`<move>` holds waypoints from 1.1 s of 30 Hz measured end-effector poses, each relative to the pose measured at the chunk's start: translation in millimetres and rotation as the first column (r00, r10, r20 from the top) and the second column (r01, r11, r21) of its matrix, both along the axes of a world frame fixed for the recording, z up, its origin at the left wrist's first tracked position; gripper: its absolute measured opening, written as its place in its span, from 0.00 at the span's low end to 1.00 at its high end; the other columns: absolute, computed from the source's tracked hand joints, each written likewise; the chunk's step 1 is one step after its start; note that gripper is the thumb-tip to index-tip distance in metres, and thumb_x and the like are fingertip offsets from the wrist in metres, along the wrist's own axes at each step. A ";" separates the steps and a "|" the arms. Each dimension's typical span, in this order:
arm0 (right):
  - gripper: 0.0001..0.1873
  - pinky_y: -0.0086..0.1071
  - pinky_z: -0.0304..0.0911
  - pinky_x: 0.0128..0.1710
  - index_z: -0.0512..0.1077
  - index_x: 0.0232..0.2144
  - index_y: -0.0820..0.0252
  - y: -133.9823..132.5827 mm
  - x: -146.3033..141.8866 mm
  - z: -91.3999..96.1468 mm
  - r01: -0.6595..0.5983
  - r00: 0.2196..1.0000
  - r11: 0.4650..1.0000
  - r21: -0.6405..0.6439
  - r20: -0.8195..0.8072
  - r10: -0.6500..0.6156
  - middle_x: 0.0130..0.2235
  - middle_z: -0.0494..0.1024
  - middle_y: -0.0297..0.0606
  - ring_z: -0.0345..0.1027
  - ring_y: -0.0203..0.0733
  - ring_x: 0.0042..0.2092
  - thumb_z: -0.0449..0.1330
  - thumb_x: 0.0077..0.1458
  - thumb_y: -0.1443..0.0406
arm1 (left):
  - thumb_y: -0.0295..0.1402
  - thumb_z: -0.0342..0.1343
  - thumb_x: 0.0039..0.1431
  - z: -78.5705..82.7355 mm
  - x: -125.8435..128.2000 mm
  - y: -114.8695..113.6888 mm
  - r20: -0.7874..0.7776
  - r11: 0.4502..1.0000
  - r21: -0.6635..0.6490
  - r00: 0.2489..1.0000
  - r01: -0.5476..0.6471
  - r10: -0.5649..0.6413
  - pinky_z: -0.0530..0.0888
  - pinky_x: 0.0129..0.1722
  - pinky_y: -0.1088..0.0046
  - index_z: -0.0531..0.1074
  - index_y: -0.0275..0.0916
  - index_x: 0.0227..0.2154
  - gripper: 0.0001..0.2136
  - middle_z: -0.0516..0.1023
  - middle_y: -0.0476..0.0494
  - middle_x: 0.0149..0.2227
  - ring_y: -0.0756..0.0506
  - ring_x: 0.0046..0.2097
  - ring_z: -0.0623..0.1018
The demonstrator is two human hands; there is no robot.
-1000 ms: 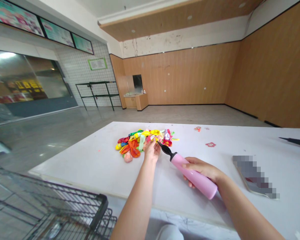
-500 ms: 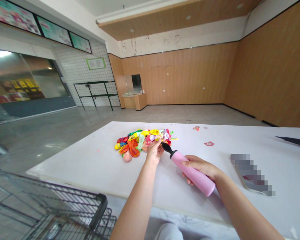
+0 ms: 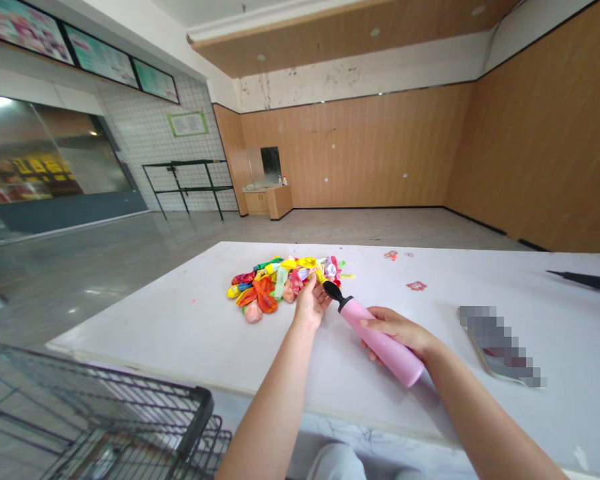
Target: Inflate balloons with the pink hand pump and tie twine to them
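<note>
A heap of uninflated balloons (image 3: 275, 283) in many colours lies on the white table (image 3: 190, 327). My left hand (image 3: 311, 301) rests at the heap's near right edge, its fingers curled on a balloon next to the pump's black nozzle. My right hand (image 3: 397, 331) is wrapped round the barrel of a pink balloon pump (image 3: 380, 342). The pump lies slanted, nozzle pointing up-left towards the heap and my left hand.
A blurred flat object (image 3: 500, 347) lies on the table to the right. A black pointed tool (image 3: 583, 281) lies at the far right edge. Small red stickers (image 3: 417, 285) dot the tabletop. A wire shopping cart (image 3: 105, 427) stands at the lower left.
My left hand has drawn back slightly from the heap towards the pump's nozzle. The pump and my right hand have shifted a little to the left.
</note>
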State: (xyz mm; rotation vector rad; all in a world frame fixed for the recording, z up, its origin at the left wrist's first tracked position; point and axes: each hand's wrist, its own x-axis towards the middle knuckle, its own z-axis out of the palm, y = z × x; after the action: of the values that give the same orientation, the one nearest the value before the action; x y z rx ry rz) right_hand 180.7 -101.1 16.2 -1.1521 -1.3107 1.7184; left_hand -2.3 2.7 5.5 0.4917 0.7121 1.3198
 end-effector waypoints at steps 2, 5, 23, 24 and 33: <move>0.27 0.30 0.66 0.22 0.62 0.41 0.60 0.1 -0.2 0.1 -0.002 1.000 1.000 0.004 0.001 0.002 0.29 0.76 0.37 0.72 0.39 0.23 0.66 0.45 0.51 | 0.35 0.60 0.56 1.1 0.5 -1.4 0.006 1.000 0.004 1.000 0.015 -0.015 0.75 0.26 0.76 0.74 0.33 0.36 0.10 0.80 0.40 0.32 0.49 0.27 0.78; 0.27 0.30 0.66 0.22 0.62 0.41 0.60 1.5 0.4 -2.9 -0.006 1.000 1.000 0.020 -0.003 0.006 0.29 0.76 0.37 0.72 0.39 0.23 0.65 0.46 0.51 | 0.30 0.62 0.54 -0.1 2.0 -3.2 -0.013 0.999 0.019 0.999 0.048 -0.048 0.74 0.26 0.76 0.74 0.33 0.35 0.07 0.79 0.41 0.32 0.49 0.28 0.78; 0.30 0.31 0.65 0.24 0.63 0.42 0.61 2.8 -4.0 -2.7 -0.001 1.000 0.999 0.041 -0.010 0.002 0.29 0.76 0.36 0.71 0.39 0.24 0.66 0.43 0.50 | 0.24 0.59 0.56 -3.1 5.4 0.5 0.226 0.999 -0.007 0.974 0.037 -0.034 0.76 0.37 0.74 0.74 0.35 0.39 0.08 0.79 0.43 0.31 0.49 0.31 0.79; 0.30 0.31 0.66 0.24 0.63 0.42 0.60 2.8 -4.0 -2.7 0.001 1.000 0.999 0.041 -0.010 -0.001 0.29 0.76 0.36 0.71 0.39 0.25 0.66 0.43 0.50 | 0.24 0.59 0.56 -4.0 5.7 1.7 0.235 1.000 -0.012 0.972 0.018 -0.015 0.76 0.36 0.74 0.73 0.35 0.39 0.08 0.79 0.44 0.30 0.49 0.30 0.79; 0.29 0.31 0.66 0.24 0.63 0.42 0.60 5.1 -0.5 -7.1 -0.044 0.998 0.997 0.056 -0.031 0.046 0.30 0.76 0.36 0.72 0.40 0.26 0.67 0.44 0.51 | 0.27 0.58 0.57 -6.4 4.9 6.8 0.203 0.993 -0.113 0.977 -0.039 0.062 0.76 0.30 0.74 0.72 0.35 0.33 0.02 0.75 0.45 0.26 0.49 0.26 0.77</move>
State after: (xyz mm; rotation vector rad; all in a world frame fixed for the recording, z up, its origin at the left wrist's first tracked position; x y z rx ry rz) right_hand 180.1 -96.0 9.1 -1.0666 -1.3655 1.7155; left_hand 2.6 9.6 -0.9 0.2461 0.6223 1.3497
